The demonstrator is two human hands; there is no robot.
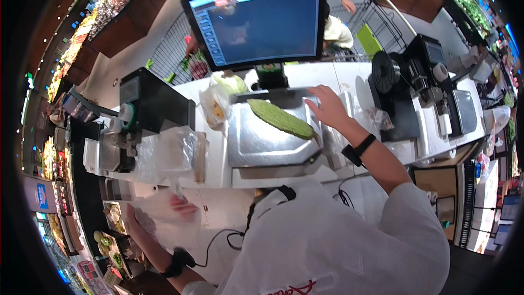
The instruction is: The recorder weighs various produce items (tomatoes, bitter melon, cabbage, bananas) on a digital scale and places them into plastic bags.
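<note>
A green bitter melon (281,119) lies slantwise across the metal pan of a weighing scale (266,156). Just past the pan's upper right corner, my right hand (327,104) has its fingers apart and holds nothing; the melon is below and left of it. On the lower left, my left hand (151,213) is inside or behind a translucent plastic bag (172,221), which it holds; the plastic blurs the fingers. Left of the scale stand a clear bag of yellowish produce (215,108) and a pale green cabbage (230,83).
A large monitor (262,24) rises behind the scale. Left on the counter lies a stack of clear plastic bags (174,151), near a black label printer (155,100). More weighing equipment (425,69) stands right. Beyond the counter are people and wire shopping carts (168,45).
</note>
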